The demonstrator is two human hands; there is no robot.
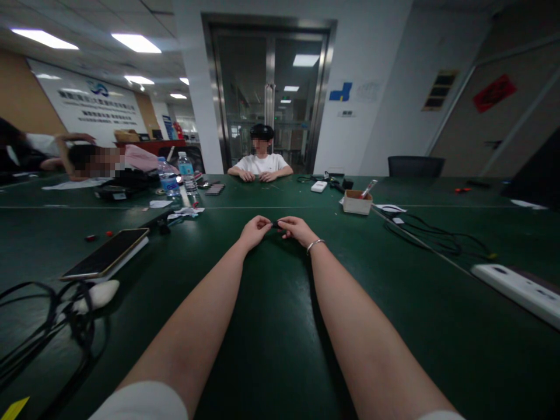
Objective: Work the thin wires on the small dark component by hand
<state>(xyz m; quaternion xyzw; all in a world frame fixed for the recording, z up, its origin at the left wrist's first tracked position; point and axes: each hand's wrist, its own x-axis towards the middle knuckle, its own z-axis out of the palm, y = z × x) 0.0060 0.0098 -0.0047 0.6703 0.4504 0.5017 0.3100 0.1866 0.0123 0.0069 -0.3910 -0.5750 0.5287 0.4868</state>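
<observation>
Both my arms reach out over the green table [271, 315]. Between my fingertips is a small black object [275, 224], too small to make out in detail. My left hand [256, 232] pinches its left side between thumb and fingers. From the other side my right hand [298, 231], with a silver bracelet at the wrist, holds it with thumb and index finger, the other fingers curled below. The object is held just above the tabletop, or touching it; which one I cannot tell.
A phone [109, 252], a white mouse [100, 294] and black cables lie left. Two bottles [187, 172] stand back left. A small box [357, 202], cables [437, 233] and a power strip [516, 289] are right. A person [261, 163] sits opposite; others are at left.
</observation>
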